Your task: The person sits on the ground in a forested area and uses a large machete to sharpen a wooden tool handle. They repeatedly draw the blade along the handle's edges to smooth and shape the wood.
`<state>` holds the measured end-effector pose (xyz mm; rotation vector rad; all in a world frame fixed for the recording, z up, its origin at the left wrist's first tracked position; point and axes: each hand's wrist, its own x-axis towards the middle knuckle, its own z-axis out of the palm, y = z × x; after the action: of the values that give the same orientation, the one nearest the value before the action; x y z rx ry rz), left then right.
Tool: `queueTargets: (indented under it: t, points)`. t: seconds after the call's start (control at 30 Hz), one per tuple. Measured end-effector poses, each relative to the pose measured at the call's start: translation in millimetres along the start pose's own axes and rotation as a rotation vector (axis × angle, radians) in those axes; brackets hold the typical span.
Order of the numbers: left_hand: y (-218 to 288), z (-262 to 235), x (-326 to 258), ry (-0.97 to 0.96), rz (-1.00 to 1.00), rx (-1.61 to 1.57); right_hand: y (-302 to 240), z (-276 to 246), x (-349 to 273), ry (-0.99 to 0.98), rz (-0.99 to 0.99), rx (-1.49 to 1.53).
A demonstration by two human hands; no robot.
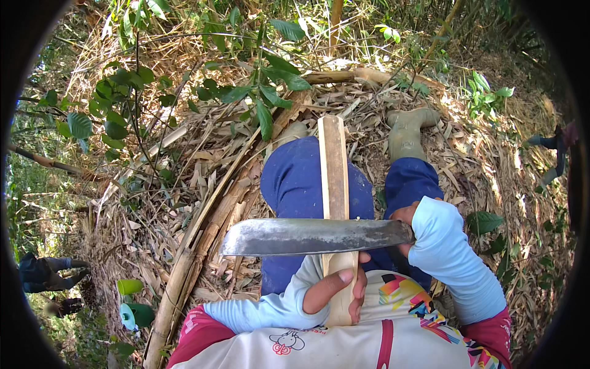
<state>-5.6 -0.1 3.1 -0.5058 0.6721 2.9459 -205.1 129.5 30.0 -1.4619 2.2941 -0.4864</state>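
Knife laid across a bamboo slat over the lap.

The slat (335, 178) runs from 6 to 12 o'clock over blue trousers (295, 178); left hand (338, 289) grips its near end. The knife (313, 237) crosses it, handle clenched in the right hand (407, 229) at 3 o'clock. Boot (407, 130) beyond at 1; bamboo pole (184, 270) at 9.

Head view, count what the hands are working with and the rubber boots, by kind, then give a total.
Bamboo slat, held by the left hand: 1
Machete, held by the right hand: 1
Boots: 2, one in full view, the other mostly hidden by leaves
Total: 4
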Motion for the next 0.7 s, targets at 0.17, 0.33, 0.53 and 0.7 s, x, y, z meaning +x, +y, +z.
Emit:
queueTargets:
  t: [0.17, 0.33, 0.53, 0.7]
  points:
    - [-2, 0, 0, 0.019, 0.015, 0.028, 1, -2, -3, 0.020, -0.003, -0.048]
    - [-3, 2, 1, 0.023, 0.005, 0.023, -3, -9, 4, -0.065, 0.007, -0.101]
    - [-6, 6, 1, 0.054, 0.002, 0.008, -10, -20, 17, -0.101, -0.020, -0.237]
    - [-7, 5, 1, 0.055, 0.011, 0.011, -15, -25, 29, -0.147, 0.062, -0.256]
